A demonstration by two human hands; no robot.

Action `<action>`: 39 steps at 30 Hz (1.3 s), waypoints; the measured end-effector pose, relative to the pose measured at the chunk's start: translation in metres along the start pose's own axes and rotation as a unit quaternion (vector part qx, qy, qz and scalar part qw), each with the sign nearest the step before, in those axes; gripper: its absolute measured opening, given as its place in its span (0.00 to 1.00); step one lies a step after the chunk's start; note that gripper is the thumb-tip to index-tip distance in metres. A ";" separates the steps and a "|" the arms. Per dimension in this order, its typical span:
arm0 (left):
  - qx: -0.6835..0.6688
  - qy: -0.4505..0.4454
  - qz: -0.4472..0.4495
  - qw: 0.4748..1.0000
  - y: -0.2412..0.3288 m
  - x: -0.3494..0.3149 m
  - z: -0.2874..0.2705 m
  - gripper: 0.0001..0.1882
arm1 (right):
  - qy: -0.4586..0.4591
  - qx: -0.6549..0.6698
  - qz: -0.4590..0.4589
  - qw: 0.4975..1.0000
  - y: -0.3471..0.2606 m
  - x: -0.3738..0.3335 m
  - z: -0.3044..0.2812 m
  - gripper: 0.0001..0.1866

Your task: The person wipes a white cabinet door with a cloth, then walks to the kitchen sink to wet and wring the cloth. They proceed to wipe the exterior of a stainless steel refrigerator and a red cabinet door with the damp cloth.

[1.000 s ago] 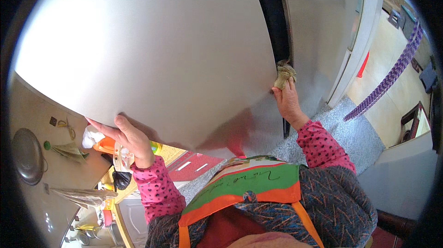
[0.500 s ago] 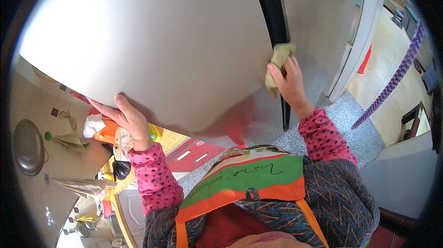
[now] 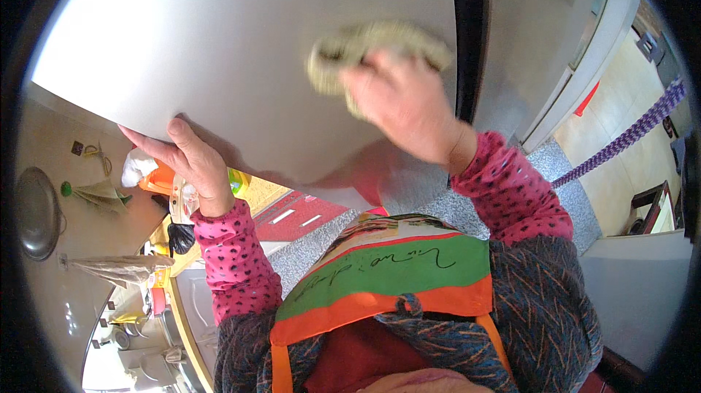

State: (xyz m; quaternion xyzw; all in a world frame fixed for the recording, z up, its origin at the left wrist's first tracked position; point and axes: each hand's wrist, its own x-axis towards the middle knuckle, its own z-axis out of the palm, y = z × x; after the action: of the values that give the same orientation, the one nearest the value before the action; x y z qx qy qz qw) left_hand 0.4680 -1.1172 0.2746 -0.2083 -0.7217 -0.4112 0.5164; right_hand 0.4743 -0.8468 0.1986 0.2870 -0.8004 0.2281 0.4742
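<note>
A wide silver-grey refrigerator door (image 3: 241, 42), glossy enough to mirror pink sleeves, fills the upper middle. My right hand (image 3: 409, 104) is closed on a yellowish-green cloth (image 3: 383, 39), pressing it against the door front; both are smeared by motion. At the door's lower left edge is my left hand (image 3: 193, 163). Its thumb lies against the front and its fingers stretch out along the edge, apart from the thumb. A black vertical strip (image 3: 467, 35) borders the door on its right, beside a second grey panel (image 3: 537, 28).
At left, a pan (image 3: 38, 214) hangs on the wall above a counter (image 3: 186, 320) crowded with bags and containers. Red drawers (image 3: 292, 218) stand below the door. A purple braided strap (image 3: 621, 137) hangs across the right, over a tiled floor (image 3: 591, 145).
My right hand has swept the cloth left and up, from the black strip onto the door front. The view has shifted slightly; my left hand stays at the door edge.
</note>
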 end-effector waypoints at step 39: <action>0.224 -0.254 0.326 0.883 0.042 -0.030 0.051 0.25 | -0.075 0.090 0.027 0.993 0.015 -0.086 0.036 0.13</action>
State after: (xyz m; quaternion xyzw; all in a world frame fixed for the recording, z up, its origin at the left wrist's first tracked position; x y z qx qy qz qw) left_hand 0.4806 -1.0485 0.2562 -0.4076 -0.7926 0.0202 0.4530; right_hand 0.4741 -0.8378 0.1043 0.3230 -0.8176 0.2897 0.3785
